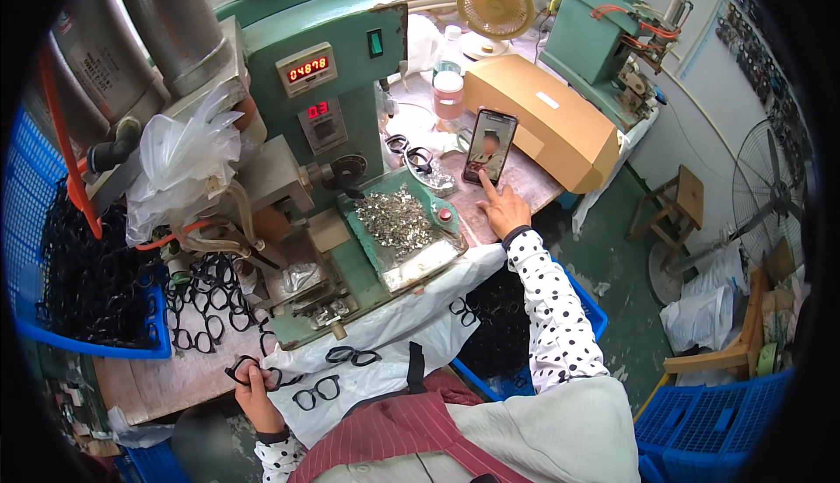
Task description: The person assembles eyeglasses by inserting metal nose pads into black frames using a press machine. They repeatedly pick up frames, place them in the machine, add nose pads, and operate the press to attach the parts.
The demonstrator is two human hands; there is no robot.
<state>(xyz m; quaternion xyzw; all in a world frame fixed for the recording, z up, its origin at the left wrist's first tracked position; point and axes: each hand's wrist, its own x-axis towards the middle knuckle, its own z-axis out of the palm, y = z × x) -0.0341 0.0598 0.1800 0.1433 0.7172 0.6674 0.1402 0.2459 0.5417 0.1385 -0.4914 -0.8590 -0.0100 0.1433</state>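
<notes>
My left hand (258, 402) is closed on a black eyeglass frame (238, 367) at the near left edge of the bench. My right hand (505, 211) reaches forward, its index fingertip at the lower part of a smartphone (493, 137) screen. The phone stands upright against a cardboard box (560, 115), and its screen is lit. Two more eyeglass frames, one (353, 356) farther and one (317, 393) nearer, lie on white sheeting (398, 343) between my arms. Beyond them, a green tray (363, 212) holds a heap of small shiny metal pieces (395, 222).
A green machine (324, 32) with red digital displays stands ahead. At left, a blue basket (162, 321) holds many black frames; loose frames (210, 299) lie beside it. Another blue bin (595, 304) sits below my right arm. A standing fan (774, 190) and stool (678, 203) are at right.
</notes>
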